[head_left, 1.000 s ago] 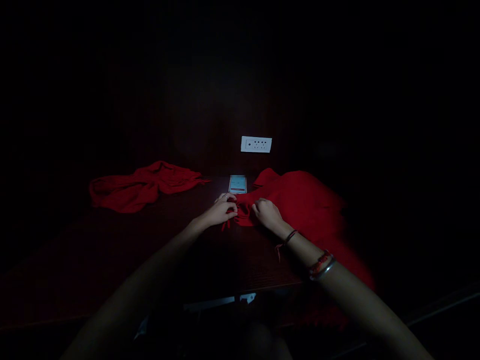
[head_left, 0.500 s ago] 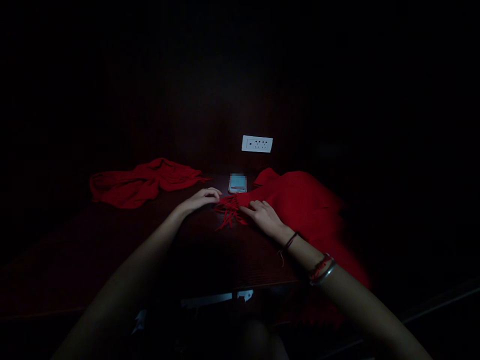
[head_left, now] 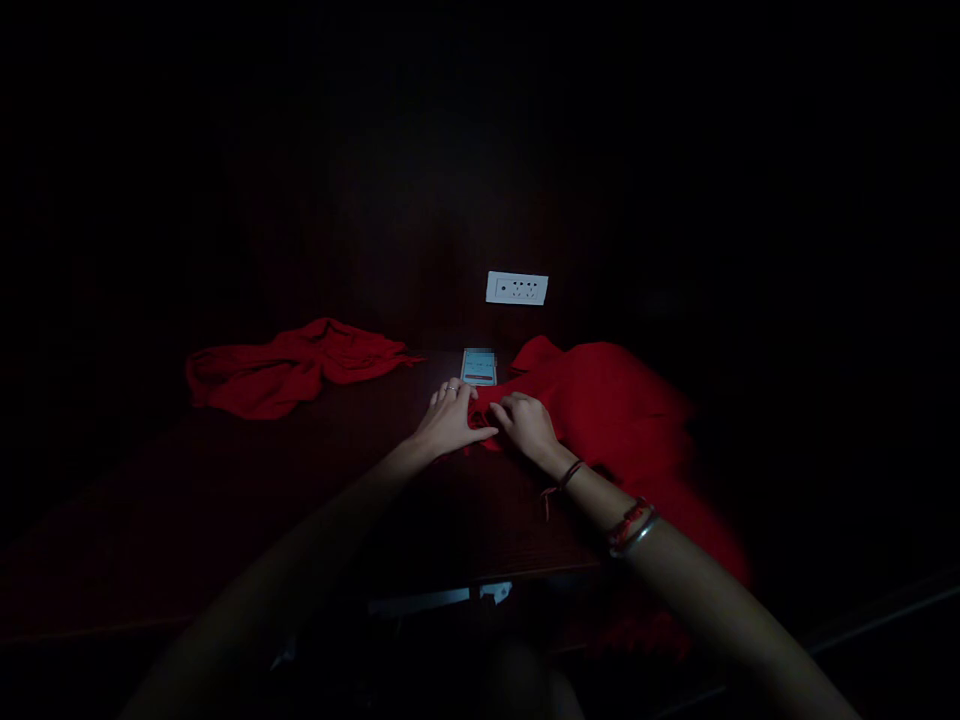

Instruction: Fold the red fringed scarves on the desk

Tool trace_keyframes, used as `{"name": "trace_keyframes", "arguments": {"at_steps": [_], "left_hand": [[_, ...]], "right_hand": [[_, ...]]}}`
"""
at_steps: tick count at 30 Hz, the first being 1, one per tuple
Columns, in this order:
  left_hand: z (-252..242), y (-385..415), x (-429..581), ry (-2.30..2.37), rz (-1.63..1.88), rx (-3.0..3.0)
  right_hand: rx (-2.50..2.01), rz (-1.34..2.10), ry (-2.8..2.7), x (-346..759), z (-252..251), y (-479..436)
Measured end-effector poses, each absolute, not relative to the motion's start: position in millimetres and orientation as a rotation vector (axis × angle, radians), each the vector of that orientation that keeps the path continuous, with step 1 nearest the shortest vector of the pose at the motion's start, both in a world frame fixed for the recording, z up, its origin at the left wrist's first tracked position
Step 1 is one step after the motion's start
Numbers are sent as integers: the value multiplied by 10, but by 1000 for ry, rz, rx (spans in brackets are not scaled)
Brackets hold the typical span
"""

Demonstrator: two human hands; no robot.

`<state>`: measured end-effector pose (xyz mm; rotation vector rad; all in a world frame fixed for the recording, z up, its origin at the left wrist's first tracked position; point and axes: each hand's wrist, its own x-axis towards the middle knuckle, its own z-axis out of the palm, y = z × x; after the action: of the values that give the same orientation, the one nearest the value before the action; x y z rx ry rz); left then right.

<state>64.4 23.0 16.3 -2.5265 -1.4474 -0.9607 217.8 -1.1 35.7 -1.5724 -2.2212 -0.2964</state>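
Observation:
A large red scarf (head_left: 607,410) lies on the right of a dark wooden table (head_left: 420,520) and hangs over its right edge. Its fringed end sits mid-table between my hands. My left hand (head_left: 452,420) rests flat on that end, fingers stretched towards the phone and thumb pointing right. My right hand (head_left: 526,425), with bracelets on the wrist, has its fingers curled on the scarf's edge right beside the left hand. The fringe is mostly hidden under both hands.
A second red cloth (head_left: 285,370) lies crumpled at the back left. A lit phone (head_left: 478,366) lies just beyond my hands. A white socket plate (head_left: 517,288) is on the dark wall behind. The room is very dark.
My left hand has come back right onto the fringed end, covering the fringe that lay spread out half a second ago. My right hand's fingers have curled and drawn closer.

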Motion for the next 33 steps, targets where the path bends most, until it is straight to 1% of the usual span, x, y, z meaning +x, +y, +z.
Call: {"name": "trace_keyframes", "arguments": {"at_steps": [4,8,10,13,15,17,18,20,22,24,28,33], "left_hand": [[115,140,879,-1624,-963,-2224],[164,182,784,-1631,-859,-2207],[234,230,618,-1562,-768,-2334],[364,304,317,-1330,-597,-2728],[437,341,155,-1193,-449,-3054],[473,366,63,-1160,-353,-3315],[471,378,46,-1186,-366,-3386],[421,407,54,-1276,-546,-3350],[319,448,94,-1336,-787,-3124],[193,492,134,-1322,-923,-2905],[0,549,164,-1331,-951,-2718],[-52,562,148,-1353,-948,-2671]], "right_hand": [[-1525,-334,-2192,2179,401,-5],[-1530,-467,-2183,2234,417,-9],[-1516,-535,-2231,2292,395,-30],[-1366,-588,-2450,2378,327,-96],[-1234,-573,-2610,2412,274,-155],[-1166,-533,-2703,2423,235,-210],[-1156,-512,-2728,2422,225,-231],[-1173,-492,-2757,2411,227,-257],[-1209,-514,-2791,2390,247,-257],[-1235,-567,-2831,2361,267,-234],[-1234,-642,-2868,2265,269,-153],[-1298,-580,-2819,2113,265,-63]]}}
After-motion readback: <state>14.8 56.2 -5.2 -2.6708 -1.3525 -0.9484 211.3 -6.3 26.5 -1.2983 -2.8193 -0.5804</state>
